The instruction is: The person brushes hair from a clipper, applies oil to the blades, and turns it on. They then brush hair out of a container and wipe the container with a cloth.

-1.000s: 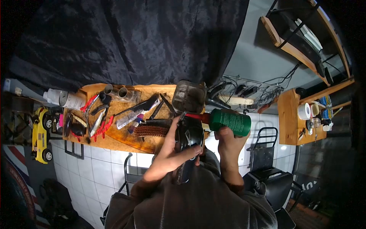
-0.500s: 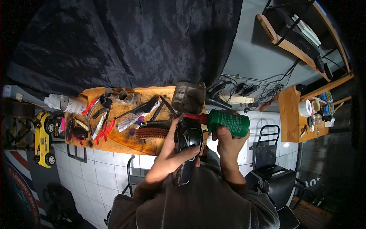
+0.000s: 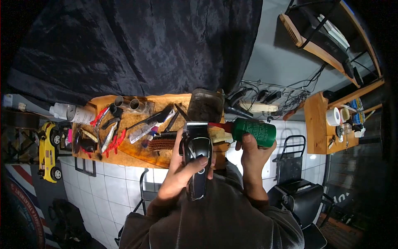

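My left hand (image 3: 179, 176) is wrapped round a black hair clipper (image 3: 198, 155), its thumb lying on the body. The metal blade points up, away from me. My right hand (image 3: 253, 155) grips a green bottle (image 3: 255, 133) with a red nozzle (image 3: 221, 126). The bottle lies on its side, and the nozzle tip is right at the right corner of the clipper blade. Just beyond the blade stands a grey tray (image 3: 206, 106) on the wooden table. A brown-bristled brush (image 3: 161, 145) lies left of the clipper.
The wooden table (image 3: 130, 161) carries combs (image 3: 141, 132), red-handled tools (image 3: 117, 143) and a white spray bottle (image 3: 81, 115). A yellow toy car (image 3: 49, 153) is at the left. Black chairs (image 3: 295, 189) stand at the right, below a wooden shelf (image 3: 316, 124). Dark cloth hangs behind the table.
The clipper has moved slightly left and turned more upright, so its blade now shows. The bottle has shifted a little right, its nozzle now beside the blade's corner instead of overlapping the clipper head.
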